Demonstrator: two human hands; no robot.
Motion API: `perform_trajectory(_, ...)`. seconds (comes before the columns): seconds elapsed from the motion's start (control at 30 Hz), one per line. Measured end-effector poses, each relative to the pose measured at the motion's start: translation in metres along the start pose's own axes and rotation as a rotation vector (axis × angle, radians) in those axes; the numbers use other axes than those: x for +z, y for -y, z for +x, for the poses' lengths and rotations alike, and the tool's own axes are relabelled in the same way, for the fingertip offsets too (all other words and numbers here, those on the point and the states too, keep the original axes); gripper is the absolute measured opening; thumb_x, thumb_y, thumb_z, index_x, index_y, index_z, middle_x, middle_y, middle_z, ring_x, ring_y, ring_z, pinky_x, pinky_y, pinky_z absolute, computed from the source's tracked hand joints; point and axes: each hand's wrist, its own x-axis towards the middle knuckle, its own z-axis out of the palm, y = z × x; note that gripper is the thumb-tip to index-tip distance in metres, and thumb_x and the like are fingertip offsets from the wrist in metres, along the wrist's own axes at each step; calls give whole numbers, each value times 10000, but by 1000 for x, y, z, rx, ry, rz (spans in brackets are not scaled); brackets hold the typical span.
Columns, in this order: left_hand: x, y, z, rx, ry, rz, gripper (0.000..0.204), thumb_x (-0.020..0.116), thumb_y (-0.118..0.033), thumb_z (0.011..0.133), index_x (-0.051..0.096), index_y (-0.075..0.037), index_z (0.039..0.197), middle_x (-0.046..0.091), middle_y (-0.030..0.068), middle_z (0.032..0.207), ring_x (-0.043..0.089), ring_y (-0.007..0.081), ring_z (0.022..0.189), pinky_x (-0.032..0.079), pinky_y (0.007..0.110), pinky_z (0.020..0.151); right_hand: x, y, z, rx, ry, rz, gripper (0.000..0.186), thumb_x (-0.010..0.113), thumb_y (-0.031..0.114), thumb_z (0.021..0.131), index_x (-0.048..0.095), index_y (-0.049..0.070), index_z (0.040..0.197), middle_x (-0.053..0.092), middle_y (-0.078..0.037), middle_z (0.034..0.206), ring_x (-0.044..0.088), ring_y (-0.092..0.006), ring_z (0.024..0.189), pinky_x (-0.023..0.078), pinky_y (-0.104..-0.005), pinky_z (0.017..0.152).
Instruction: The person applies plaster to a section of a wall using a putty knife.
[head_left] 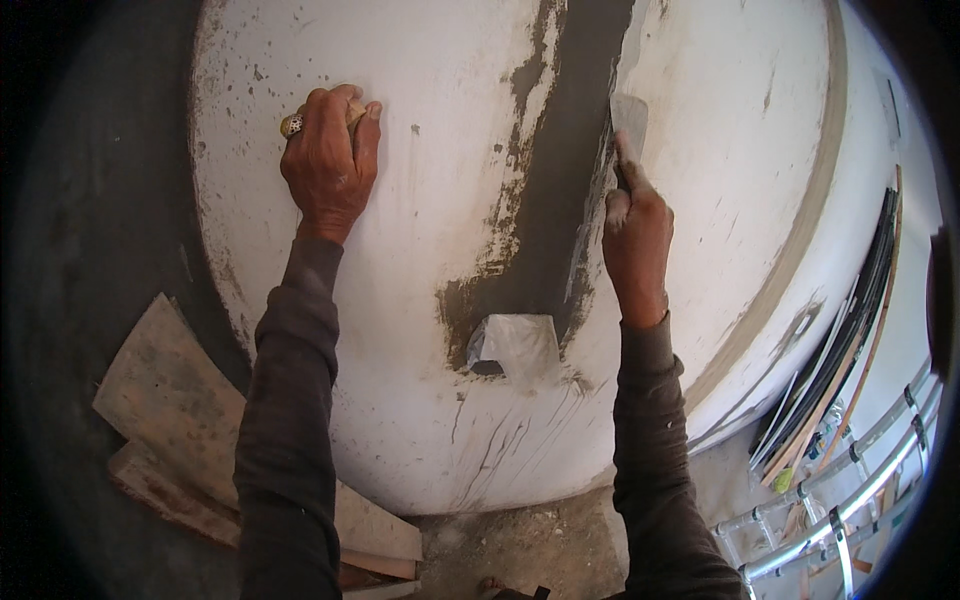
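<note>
Leaning at 8 o'clock: boards (175, 395), dusty and overlapping.
Standing at 3 o'clock: dark and pale pipes (862, 300) against the far wall; at 4 o'clock, a shiny ladder (850, 525).
Lying at 6 o'clock: bare floor (525, 545), stained.
Obstructing: crumpled plastic (530, 345), just below centre, over the strip's lower end.
Wall: white (425, 230), scuffed, with a wet-looking grey strip (565, 180) running from near 12 o'clock toward the centre, ragged on its left edge.
Scraper: pale, flat blade (629, 112) at 1 o'clock, against the wall along the strip's right edge; its handle is mostly hidden.
Right hand: at 2 o'clock (638, 235), closed round the scraper, index finger stretched along it; the blade points to 12 o'clock.
Left hand: at 10 o'clock (330, 165), curled round a tan piece with a speckled end (291, 126), kind unclear; the scraper lies well apart, toward 3 o'clock.
</note>
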Motion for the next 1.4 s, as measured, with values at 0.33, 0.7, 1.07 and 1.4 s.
perform_trajectory(0.33,1,0,0,-6,-16,-25,177,687,-176,906,609,-74,1028,623,58,910,656,228,780,543,345,658,0,-7,-2,-30,-20,-35,641,425,-28,841,495,118,1462,662,-276,1157,698,-296,711,538,-371,725)
perform_trajectory(0.7,0,1,-2,-2,-28,-14,187,688,-187,909,604,-85,1041,626,54,917,655,223,781,542,344,654,9,-24,-52,2,16,-55,668,476,-41,832,483,157,1470,675,-242,968,685,-355,737,522,-438,694)
perform_trajectory(1.07,-1,1,-2,-56,32,-19,214,663,-233,935,613,-77,1073,649,75,973,661,237,860,539,367,723,9,-15,-50,12,22,-98,654,448,-59,837,499,136,1459,666,-268,1147,717,-366,884,548,-403,751)
perform_trajectory(1.4,1,3,-4,-47,20,-31,216,657,-231,934,614,-69,1070,643,72,957,656,235,834,536,365,707,5,-13,-42,39,60,-132,685,440,-80,837,473,150,1482,657,-266,1172,719,-307,722,551,-364,698)
